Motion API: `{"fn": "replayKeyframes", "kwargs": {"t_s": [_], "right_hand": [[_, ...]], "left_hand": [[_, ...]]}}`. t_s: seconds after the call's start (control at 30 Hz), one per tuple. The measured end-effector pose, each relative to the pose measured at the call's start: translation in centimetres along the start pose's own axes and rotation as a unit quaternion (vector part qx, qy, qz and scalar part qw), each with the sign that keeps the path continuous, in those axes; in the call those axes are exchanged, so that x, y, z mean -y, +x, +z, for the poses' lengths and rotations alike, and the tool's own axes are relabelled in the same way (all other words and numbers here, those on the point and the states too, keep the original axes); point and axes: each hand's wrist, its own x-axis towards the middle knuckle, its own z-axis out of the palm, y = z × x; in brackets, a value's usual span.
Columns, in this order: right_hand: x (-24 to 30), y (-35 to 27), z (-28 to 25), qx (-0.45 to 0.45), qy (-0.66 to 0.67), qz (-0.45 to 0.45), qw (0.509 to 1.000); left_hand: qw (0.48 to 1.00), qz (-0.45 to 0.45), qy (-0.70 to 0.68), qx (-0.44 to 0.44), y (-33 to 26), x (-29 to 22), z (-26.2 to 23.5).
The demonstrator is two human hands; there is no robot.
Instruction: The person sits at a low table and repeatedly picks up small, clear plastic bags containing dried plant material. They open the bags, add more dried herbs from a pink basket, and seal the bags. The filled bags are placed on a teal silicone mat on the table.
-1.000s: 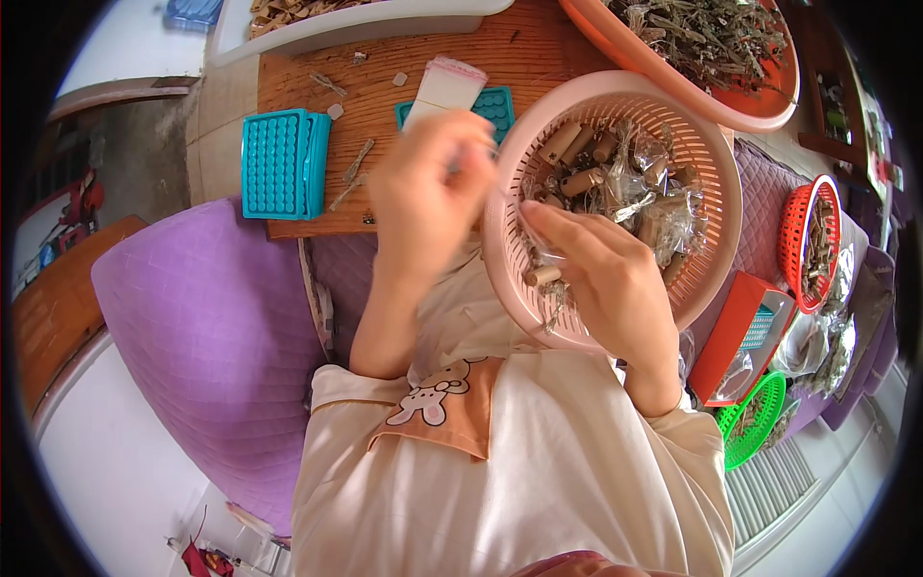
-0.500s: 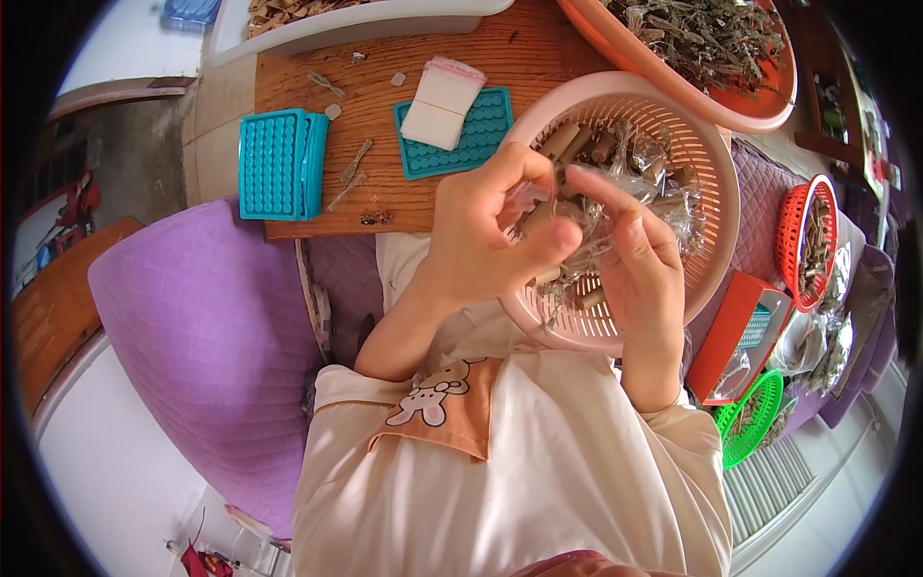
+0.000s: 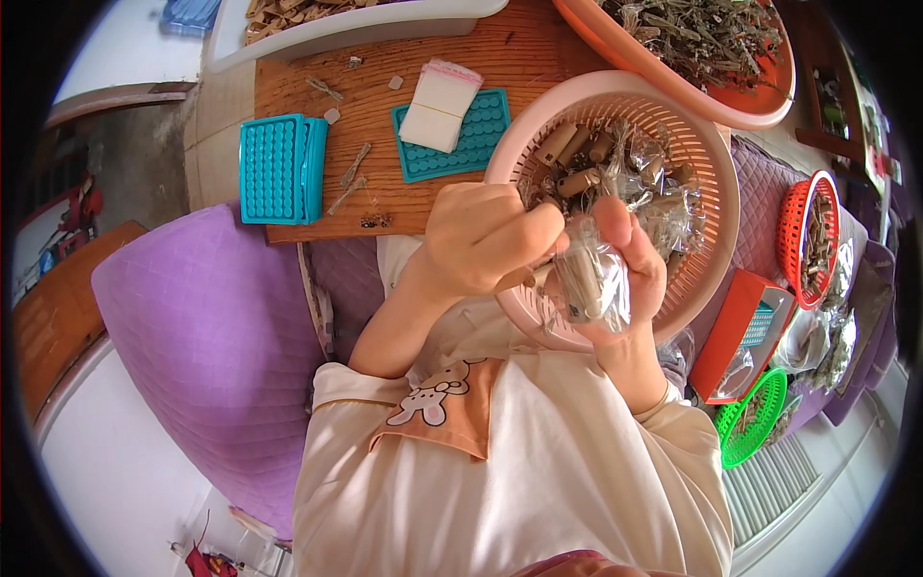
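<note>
In my right hand (image 3: 642, 279), a small crinkled clear plastic bag (image 3: 594, 274) lies against the palm, held under the thumb. Something greyish-brown shows through the plastic, too blurred by glare to name. My left hand (image 3: 495, 236) is closed, its curled fingertips at the bag's left edge. Both hands are over the near side of a pink slotted basket (image 3: 716, 231). Inside it are several brown cylinders (image 3: 577, 183), dried plant pieces and more filled clear bags (image 3: 673, 216).
On the wooden table (image 3: 370, 82) lie teal trays (image 3: 279, 168), a banded stack of white packets (image 3: 442, 106) and stray dried stems (image 3: 351, 178). An orange tub (image 3: 577, 24) of dried plants stands behind the basket. Red (image 3: 793, 240) and green baskets (image 3: 750, 418) sit at right.
My right hand has turned palm up, bringing the bag into plain view. My left hand has curled its fingers closed and moved slightly down. The basket's cylinders are less covered.
</note>
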Motion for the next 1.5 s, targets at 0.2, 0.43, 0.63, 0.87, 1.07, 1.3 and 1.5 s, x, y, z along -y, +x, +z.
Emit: {"fn": "replayKeyframes", "kwargs": {"t_s": [0.2, 0.43, 0.63, 0.87, 1.07, 1.3, 1.5], "right_hand": [[1.6, 0.7, 0.9, -0.019, -0.119, 0.033, 0.992], [-0.5, 2.1, 0.3, -0.241, -0.252, -0.259, 0.901], [-2.1, 4.2, 0.3, -0.288, -0.388, -0.364, 0.796], [-1.0, 4.3, 0.0, -0.292, -0.551, -0.451, 0.639], [-0.2, 5.1, 0.2, -0.274, -0.644, -0.514, 0.496], [0.6, 5.7, -0.5, -0.228, -0.697, -0.563, 0.381], [0.4, 5.8, 0.0, -0.213, -0.693, -0.576, 0.377]], "left_hand": [[0.998, -0.042, -0.011, -0.043, -0.6, 0.5, 0.7], [0.369, -0.437, -0.776, -0.266, 1.4, 0.5, 0.9], [0.418, -0.523, -0.691, -0.272, 1.8, -2.3, 3.2], [0.668, -0.492, -0.518, -0.207, 1.5, -5.2, 4.8], [0.717, -0.423, -0.523, -0.184, -1.0, -5.3, 6.0], [0.747, -0.432, -0.461, -0.207, -0.1, -6.7, 7.1], [0.687, -0.496, -0.478, -0.233, -0.9, -5.7, 7.6]]}}
